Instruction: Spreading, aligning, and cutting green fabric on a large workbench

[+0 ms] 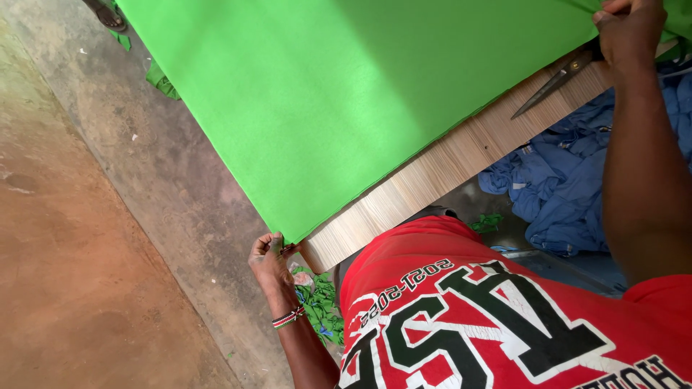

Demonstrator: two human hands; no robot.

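Pinching the green cloth (pixel 346 101) at opposite corners, left hand (pixel 268 256) and right hand (pixel 627 29) stretch it between them.

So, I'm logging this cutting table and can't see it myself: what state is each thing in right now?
green fabric: spread flat over the table, held at two corners.
left hand: fingers pinching the fabric's near corner at the table edge.
right hand: gripping the fabric's far edge.
scissors: lying closed on the wooden table, untouched.
blue garments: heaped loosely below the table.
green scraps: scattered on the floor.
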